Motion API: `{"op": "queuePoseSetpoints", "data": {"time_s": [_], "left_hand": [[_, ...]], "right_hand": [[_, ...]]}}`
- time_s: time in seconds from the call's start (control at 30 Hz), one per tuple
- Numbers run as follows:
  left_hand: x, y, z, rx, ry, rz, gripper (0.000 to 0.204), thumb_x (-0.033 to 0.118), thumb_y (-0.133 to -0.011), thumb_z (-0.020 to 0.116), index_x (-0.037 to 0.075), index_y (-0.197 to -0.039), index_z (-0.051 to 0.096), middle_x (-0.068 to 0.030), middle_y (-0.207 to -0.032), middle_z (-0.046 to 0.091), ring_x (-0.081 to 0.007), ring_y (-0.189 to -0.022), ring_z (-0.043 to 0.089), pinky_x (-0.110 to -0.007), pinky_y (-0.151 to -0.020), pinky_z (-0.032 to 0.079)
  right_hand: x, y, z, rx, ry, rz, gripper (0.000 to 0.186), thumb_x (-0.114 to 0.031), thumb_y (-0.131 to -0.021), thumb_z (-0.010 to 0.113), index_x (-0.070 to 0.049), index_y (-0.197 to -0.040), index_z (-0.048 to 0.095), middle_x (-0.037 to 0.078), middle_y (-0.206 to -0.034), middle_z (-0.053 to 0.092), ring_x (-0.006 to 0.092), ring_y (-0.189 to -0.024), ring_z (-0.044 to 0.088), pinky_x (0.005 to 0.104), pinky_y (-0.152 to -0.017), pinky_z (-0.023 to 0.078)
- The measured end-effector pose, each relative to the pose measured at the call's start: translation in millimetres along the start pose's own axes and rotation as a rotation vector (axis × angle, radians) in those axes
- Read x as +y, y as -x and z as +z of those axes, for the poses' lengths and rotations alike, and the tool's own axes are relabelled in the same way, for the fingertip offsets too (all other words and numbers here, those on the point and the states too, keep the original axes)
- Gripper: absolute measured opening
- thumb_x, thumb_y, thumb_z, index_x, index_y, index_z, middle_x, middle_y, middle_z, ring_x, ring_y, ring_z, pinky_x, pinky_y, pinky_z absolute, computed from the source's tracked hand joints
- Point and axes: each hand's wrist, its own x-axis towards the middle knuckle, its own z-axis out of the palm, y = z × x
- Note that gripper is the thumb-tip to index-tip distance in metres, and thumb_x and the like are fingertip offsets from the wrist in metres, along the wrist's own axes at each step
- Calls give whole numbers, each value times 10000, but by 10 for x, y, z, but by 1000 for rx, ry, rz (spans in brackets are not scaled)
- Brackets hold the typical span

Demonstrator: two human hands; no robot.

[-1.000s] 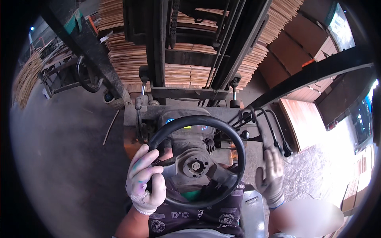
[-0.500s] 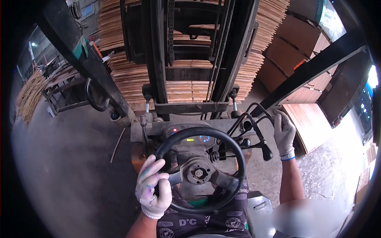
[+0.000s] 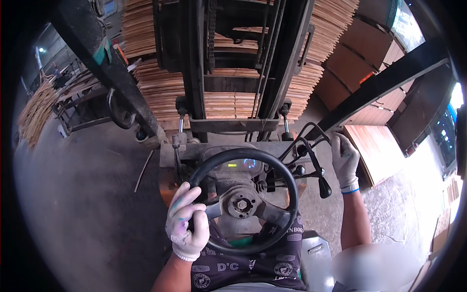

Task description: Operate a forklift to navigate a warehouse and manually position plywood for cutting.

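Note:
My left hand (image 3: 187,224), in a stained white glove, lies on the left side of the black steering wheel (image 3: 293,197). Its thumb is bent in and the fingers curl around the rim, partly hidden by the hand itself. To the right, my gloved right hand (image 3: 346,160) is closed over the end of a bent black control lever (image 3: 311,124). Another lever with a black knob (image 3: 325,187) stands just left of that hand. Behind the wheel sits a lit instrument panel (image 3: 236,165).
Ahead rises the dark forklift mast (image 3: 193,63), with stacked thin wood sheets (image 3: 155,90) beyond it. Slanted posts (image 3: 389,87) frame both sides. Brown stacked panels (image 3: 350,53) and a pale board stack (image 3: 372,146) stand right. A bundle of wood strips (image 3: 36,114) lies far left.
The view has shifted slightly, and the mast's crossbars appear a little higher. A red light on the panel no longer shows. Both hands keep their places on the wheel and lever.

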Motion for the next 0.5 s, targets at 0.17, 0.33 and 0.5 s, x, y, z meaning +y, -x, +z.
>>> {"op": "queuePoseSetpoints", "data": {"time_s": [0.17, 0.33, 0.5], "left_hand": [[160, -21, -46, -2, -3, -23, 123, -40, -1027, 623, 18, -1013, 730, -184, -1324, 797, -430, -1396, 691, -544, -1205, 536], [198, 97, -56, 6, -10, -28, 134, -57, -1019, 633, 21, -1017, 743, -182, -1324, 798, -427, -1397, 692, -542, -1201, 539], [154, 282, -142, 20, -38, -20, 86, -15, -1022, 698, 23, -995, 771, -168, -1302, 812, -417, -1403, 687, -534, -1192, 538]], "right_hand": [[-116, 27, -218, -9, -7, 48, 166, -123, -1055, 770, -25, -1166, 847, 109, -762, 733, 94, -666, 655, 287, -648, 538], [-217, 322, -461, -62, -16, 24, 189, -104, -1052, 764, -6, -1201, 827, 96, -811, 744, 84, -727, 680, 280, -681, 551], [-468, 717, -814, -422, -3, 13, 480, -261, -1023, 807, 51, -1384, 746, 208, -1272, 811, 298, -1194, 781, 397, -1069, 597]]}}
